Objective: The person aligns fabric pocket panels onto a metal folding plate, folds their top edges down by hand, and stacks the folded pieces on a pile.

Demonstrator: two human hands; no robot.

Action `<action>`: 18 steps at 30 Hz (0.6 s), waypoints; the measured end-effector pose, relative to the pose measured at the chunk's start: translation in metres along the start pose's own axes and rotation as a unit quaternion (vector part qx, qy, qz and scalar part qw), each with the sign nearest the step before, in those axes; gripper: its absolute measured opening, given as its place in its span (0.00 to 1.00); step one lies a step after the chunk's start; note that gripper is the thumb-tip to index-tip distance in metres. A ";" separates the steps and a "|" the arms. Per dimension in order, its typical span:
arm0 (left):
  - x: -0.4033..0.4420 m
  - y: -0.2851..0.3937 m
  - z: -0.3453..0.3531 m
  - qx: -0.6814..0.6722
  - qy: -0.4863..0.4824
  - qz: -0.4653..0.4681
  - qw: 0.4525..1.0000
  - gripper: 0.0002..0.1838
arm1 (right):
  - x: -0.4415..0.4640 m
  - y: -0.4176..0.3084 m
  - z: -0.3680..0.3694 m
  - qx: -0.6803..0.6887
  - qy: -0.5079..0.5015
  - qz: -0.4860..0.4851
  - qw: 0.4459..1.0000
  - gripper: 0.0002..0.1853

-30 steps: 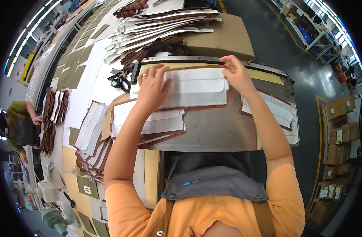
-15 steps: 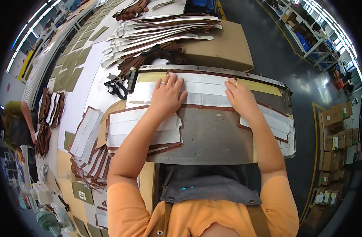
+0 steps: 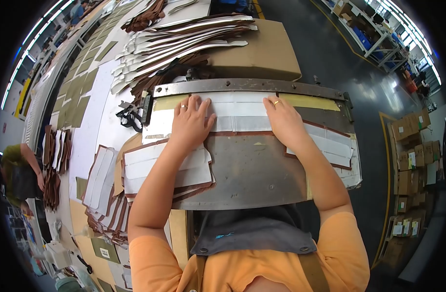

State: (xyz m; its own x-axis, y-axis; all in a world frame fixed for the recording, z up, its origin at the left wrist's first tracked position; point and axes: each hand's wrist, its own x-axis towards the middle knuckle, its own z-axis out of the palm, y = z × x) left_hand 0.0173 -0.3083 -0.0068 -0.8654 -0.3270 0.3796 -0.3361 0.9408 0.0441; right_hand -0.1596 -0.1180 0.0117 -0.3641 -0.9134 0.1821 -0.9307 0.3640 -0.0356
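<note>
Fingers of the left hand (image 3: 191, 121) lie spread on a white panel (image 3: 235, 109), thumb held apart, while those of the right hand (image 3: 285, 121), straight and close together, rest flat at its other end; neither hand shows a grip. The brown-edged panel lies on a metal plate (image 3: 252, 168) just below a riveted metal bar (image 3: 249, 85), though whether its upper edge touches the bar cannot be told. Good handling here would seem to call for light, even pressure from both hands, the panel kept square to the bar, its long crease unpuckered and its brown edging unfolded. More panels (image 3: 147, 163) lie beneath the left forearm, and another panel (image 3: 325, 141) beside the right. Closer to the body, an apron (image 3: 262, 236) bears a small blue-green mark (image 3: 224, 235), too blurred to read. On the desk (image 3: 102, 117) to the left, a green piece (image 3: 97, 245) carries a white label (image 3: 104, 253) with illegible dark print. White labels (image 3: 411, 159) dot cartons (image 3: 402, 127) at far right, no brand name legible on any.
</note>
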 end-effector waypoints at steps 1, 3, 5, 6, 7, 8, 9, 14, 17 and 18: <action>0.000 0.002 -0.001 -0.012 -0.014 -0.012 1.000 0.22 | -0.001 -0.002 -0.002 0.019 -0.013 0.015 1.000 0.24; 0.002 0.005 -0.004 -0.037 -0.042 -0.035 0.998 0.21 | -0.003 -0.003 0.003 -0.012 0.003 0.001 1.000 0.23; 0.002 0.007 -0.009 -0.026 -0.054 -0.043 0.997 0.21 | -0.004 -0.004 0.004 -0.031 0.010 -0.005 0.999 0.23; 0.001 0.009 -0.010 -0.023 -0.060 -0.047 0.997 0.21 | -0.004 -0.006 0.003 -0.036 0.008 -0.004 0.999 0.23; 0.000 0.008 -0.007 -0.021 -0.041 -0.036 0.998 0.21 | -0.004 -0.008 0.002 -0.041 0.005 -0.005 0.999 0.22; -0.001 0.006 -0.004 -0.020 -0.019 -0.026 0.999 0.21 | -0.005 -0.006 0.002 -0.048 0.012 -0.012 0.999 0.22; -0.002 0.006 -0.002 -0.018 0.004 -0.017 1.000 0.21 | -0.006 -0.005 0.004 -0.054 0.018 -0.019 0.998 0.23; -0.004 0.003 0.003 -0.059 0.032 -0.007 0.998 0.18 | 0.001 -0.005 -0.006 -0.035 -0.018 -0.013 0.999 0.19; -0.006 0.003 0.001 -0.093 0.019 -0.021 0.995 0.15 | 0.028 -0.011 -0.017 0.030 0.029 -0.055 0.998 0.13; -0.004 0.001 -0.002 -0.108 0.007 -0.026 0.994 0.15 | 0.042 -0.015 -0.007 0.078 0.057 -0.092 0.991 0.13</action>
State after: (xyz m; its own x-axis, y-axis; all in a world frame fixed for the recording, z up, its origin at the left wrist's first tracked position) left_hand 0.0208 -0.3060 -0.0068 -0.8438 -0.3751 0.3838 -0.2905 0.9206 0.2611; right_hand -0.1602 -0.1603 0.0272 -0.1893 -0.9322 0.3084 -0.9783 0.1520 -0.1408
